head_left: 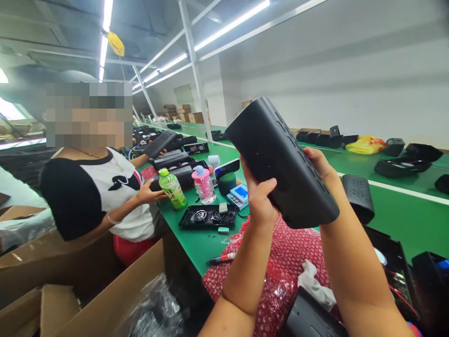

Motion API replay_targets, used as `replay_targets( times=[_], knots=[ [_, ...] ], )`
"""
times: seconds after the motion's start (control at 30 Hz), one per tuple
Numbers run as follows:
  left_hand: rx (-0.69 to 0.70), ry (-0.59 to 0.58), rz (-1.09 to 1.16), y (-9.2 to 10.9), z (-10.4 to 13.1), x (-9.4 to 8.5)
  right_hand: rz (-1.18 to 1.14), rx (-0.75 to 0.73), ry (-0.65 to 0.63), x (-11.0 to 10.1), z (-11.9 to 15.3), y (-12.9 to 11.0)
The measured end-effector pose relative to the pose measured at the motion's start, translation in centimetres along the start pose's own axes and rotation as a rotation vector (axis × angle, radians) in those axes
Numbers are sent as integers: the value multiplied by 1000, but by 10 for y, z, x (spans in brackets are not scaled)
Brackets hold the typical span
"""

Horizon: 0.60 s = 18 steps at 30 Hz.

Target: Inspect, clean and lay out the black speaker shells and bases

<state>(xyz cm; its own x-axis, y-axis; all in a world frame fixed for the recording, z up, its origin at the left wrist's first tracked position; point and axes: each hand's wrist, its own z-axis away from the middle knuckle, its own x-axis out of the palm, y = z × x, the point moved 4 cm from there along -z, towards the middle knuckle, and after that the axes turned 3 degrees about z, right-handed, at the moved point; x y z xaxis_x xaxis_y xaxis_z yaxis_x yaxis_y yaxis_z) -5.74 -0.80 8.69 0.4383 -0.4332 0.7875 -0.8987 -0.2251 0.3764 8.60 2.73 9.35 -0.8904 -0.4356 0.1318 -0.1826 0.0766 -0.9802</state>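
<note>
Both my hands hold up a black speaker casing (277,164), tilted above the bench. My left hand (261,196) grips its near left side, with the thumb lying on the smooth face. Around the far right edge, along a row of slots, my right hand (321,168) is closed; its fingertips are partly hidden. A tiny blue light shows on the smooth face. Below the casing lies red bubble wrap (280,276) with a white cloth (315,285) on it. Another black casing (308,313) rests at the bottom edge, near my right forearm.
A co-worker (105,187) at the left handles black casings. On the green bench (196,248) stand a green bottle (173,189), a pink-lidded bottle (204,185), a black panel with two round grilles (206,216) and a blue device (240,194). A cardboard box (115,290) stands lower left.
</note>
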Motion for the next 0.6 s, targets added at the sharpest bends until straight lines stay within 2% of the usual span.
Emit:
replay_targets(
  times=[0.13,0.3,0.43,0.6],
  knots=[
    [7,-22,-31,-1,1,0,-49,-43,-41,1,4,-5],
    [5,46,-14,-5,0,-1,-71,61,-75,-4,0,-5],
    [-18,114,-35,-9,-5,-5,-98,158,-29,-7,-5,-1],
    [-57,135,-99,-12,-12,-11,-132,214,36,-6,-11,3]
  ],
)
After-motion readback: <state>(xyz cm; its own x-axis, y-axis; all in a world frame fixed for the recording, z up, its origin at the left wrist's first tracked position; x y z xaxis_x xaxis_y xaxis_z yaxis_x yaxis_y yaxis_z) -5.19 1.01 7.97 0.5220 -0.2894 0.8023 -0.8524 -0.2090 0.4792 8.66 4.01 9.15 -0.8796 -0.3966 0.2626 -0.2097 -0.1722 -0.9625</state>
